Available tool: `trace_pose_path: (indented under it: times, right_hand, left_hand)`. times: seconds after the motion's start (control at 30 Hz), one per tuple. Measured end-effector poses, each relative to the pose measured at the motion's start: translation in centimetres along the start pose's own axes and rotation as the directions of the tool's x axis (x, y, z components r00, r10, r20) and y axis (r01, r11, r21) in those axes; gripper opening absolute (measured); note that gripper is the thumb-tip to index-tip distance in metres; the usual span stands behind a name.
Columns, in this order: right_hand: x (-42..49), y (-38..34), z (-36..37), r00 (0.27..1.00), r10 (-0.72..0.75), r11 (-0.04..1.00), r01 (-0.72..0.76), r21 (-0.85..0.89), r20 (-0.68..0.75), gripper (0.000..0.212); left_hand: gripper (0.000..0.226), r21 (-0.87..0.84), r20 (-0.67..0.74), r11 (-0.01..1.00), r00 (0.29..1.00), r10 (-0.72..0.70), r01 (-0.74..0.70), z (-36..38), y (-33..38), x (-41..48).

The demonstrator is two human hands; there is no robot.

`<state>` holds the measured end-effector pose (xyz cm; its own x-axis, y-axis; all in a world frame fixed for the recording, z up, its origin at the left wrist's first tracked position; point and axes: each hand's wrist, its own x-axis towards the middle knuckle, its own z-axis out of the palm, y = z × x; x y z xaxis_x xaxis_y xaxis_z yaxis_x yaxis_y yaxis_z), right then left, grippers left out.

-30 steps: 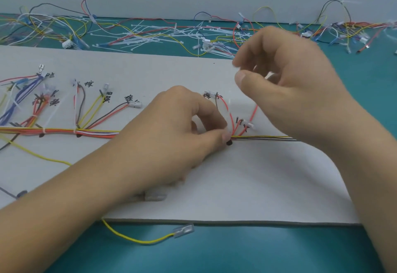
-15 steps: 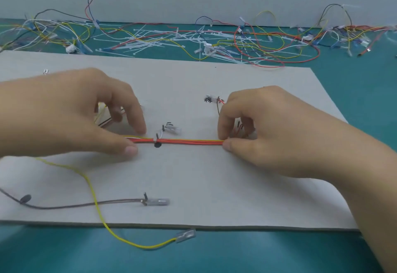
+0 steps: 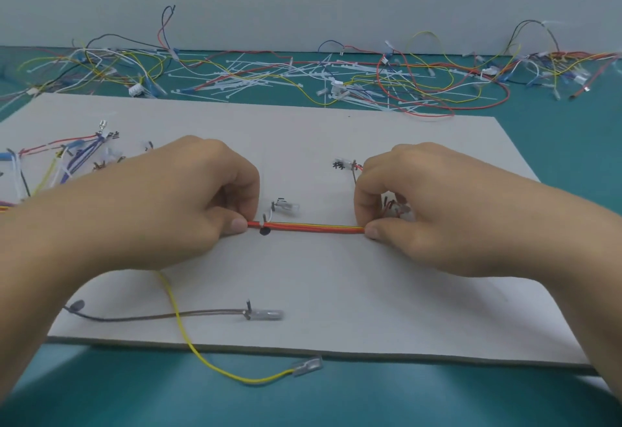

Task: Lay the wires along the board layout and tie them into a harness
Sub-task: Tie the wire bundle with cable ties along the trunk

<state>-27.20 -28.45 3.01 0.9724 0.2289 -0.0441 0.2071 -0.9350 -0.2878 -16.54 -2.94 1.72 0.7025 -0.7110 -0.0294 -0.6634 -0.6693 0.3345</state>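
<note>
A red, orange and yellow wire bundle (image 3: 313, 227) runs straight across the middle of the grey layout board (image 3: 336, 285). My left hand (image 3: 175, 204) pinches the bundle at its left end, next to a black mark and a white tie (image 3: 264, 226). My right hand (image 3: 427, 211) pinches it at the right end, over a cluster of short red branch wires. A brown wire (image 3: 168, 315) with a clear terminal lies on the board near the front. A yellow wire (image 3: 188, 339) runs from under my left hand over the front edge.
Branch wires in blue, red and yellow (image 3: 67, 161) fan out at the board's left. Loose white cable ties (image 3: 269, 80) and tangled spare wires (image 3: 437, 76) litter the teal table behind the board. A small white connector (image 3: 286, 206) lies just above the bundle.
My left hand moved left and my right hand came down onto the bundle. Since half a second ago both hands hold about the same spots, with the bundle stretched straight between them.
</note>
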Motion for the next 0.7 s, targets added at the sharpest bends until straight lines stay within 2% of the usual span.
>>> trace_pose_path:
  times: [0.2,0.37,0.43,0.57,0.7]
  right_hand:
    - [0.2,0.3,-0.2,0.999,-0.011,1.0,0.011,-0.003,0.045,0.008]
    - [-0.4,0.8,-0.8,0.997,0.01,1.0,-0.009,-0.02,0.071,0.007]
    - [-1.2,1.5,-1.4,0.993,0.072,0.997,-0.068,-0.038,0.098,0.007]
    - [-3.8,3.0,-3.0,0.96,0.232,0.971,-0.219,-0.099,0.154,0.032]
    - [-4.8,5.0,-4.0,0.914,0.362,0.929,-0.338,-0.152,0.183,0.044]
  left_hand:
    - [0.024,0.001,-0.056,1.0,0.998,-0.027,0.027,0.9,0.4,-0.5]
    - [0.031,-0.042,-0.044,0.999,0.999,-0.003,0.001,1.6,1.6,-0.6]
    - [0.032,-0.079,-0.058,0.997,0.998,0.021,-0.025,2.3,2.9,-0.3]
    - [0.025,-0.134,-0.103,0.985,0.99,0.096,-0.11,4.4,6.5,0.7]
    - [0.02,-0.165,-0.132,0.971,0.979,0.153,-0.174,5.9,9.3,1.6]
